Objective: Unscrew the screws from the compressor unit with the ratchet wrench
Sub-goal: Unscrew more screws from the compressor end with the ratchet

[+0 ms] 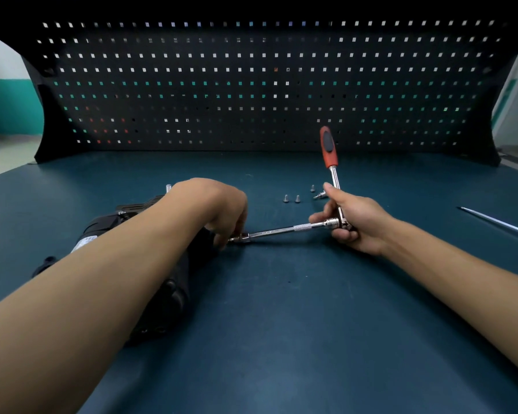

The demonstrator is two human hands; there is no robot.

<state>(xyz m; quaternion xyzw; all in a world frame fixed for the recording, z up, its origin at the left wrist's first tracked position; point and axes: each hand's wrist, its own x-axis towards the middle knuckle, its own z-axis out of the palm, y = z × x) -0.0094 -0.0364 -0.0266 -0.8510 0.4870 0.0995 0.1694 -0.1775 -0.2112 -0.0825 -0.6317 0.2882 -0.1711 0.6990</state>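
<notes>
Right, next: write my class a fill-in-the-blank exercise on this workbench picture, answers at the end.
1. The right hand grips the ratchet wrench at its ____, not its handle.
2. The left hand pinches the extension bar at the compressor unit, whose housing is ____.
3. The thin metal rod lies on the table to the person's ____.
Answers: head; black; right.
</notes>
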